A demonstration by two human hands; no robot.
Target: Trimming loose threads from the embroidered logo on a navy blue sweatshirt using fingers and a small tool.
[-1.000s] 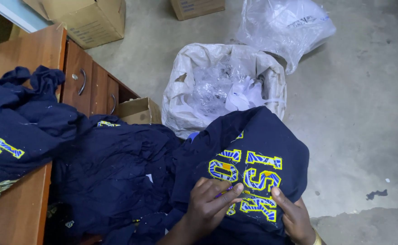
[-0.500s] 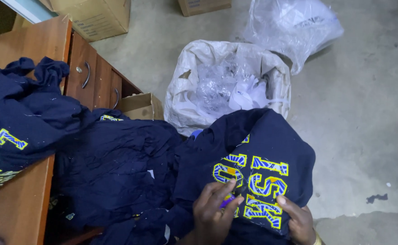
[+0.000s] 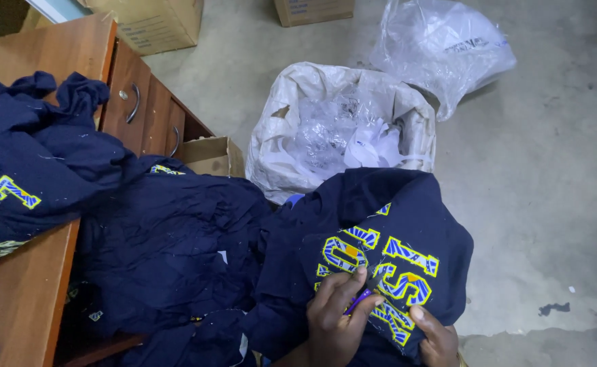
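Item 1. Wooden desk [image 3: 23, 299], far left, with drawers and curved metal handles. A heap of navy garments [image 3: 30, 163] lay on its top, yellow-and-blue letter patches showing at the lower edge; loose thread bits were scattered on the cloth.

Item 2. A crumpled navy garment [image 3: 169, 251], hanging off the desk edge toward the centre, its plain side up.

Item 3. Small open cardboard box [image 3: 210, 156] on the floor beside the drawers. Larger cardboard boxes [image 3: 152, 24] stood along the top edge.

Item 4. White sack [image 3: 343, 129], centre, on the concrete floor [image 3: 543, 204], open and holding clear plastic wrap and white scraps. A clear plastic bag [image 3: 441, 47] lay just behind it, to the right.

Item 5. Navy sweatshirt [image 3: 387, 238], lower centre-right, spread over the person's lap, lettered side up. The appliqué letters [image 3: 380, 272] were yellow-edged with blue pattern.

Item 6. Left hand [image 3: 339, 319], closed around a small purple tool [image 3: 360, 300], its tip set against the letters.

Item 7. Right hand [image 3: 438, 336], fingers pressed flat on the lower right of the lettering, holding the cloth taut; gripping nothing.

Progress, as judged: one garment was under work at the lettering. Whether the desk heap was finished or waiting could not be told.
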